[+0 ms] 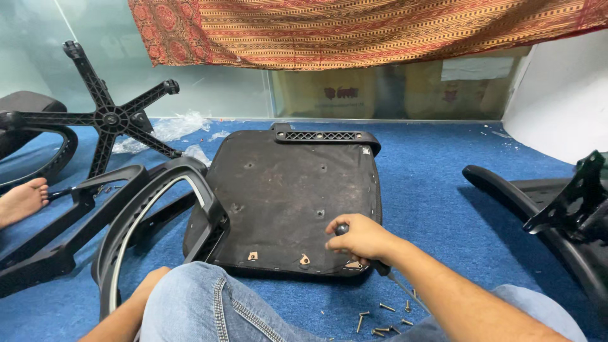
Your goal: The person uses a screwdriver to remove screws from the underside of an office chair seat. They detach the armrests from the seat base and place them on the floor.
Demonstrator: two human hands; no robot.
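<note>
Chair parts are crowding the blue carpet (437, 190): a star base (111, 118) at the far left, an armrest (158, 215) leaning against the upturned seat (285, 196), and screws (380, 316) lying near the knee. The right hand (361, 239) is gripping a screwdriver (380, 266) at the seat's near edge, its shaft running toward the near right. The left hand (152, 282) is sitting half hidden behind the knee, its grip unclear. Open carpet is lying to the right.

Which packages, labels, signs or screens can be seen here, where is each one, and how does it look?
Cardboard boxes: behind the glass wall at the back, under the patterned cloth; brown, with dark red print.
White label: on the right box; a pale rectangle.
Plastic wrap: crumpled on the blue carpet beside the black star-shaped chair base; clear.
No screens.
</note>
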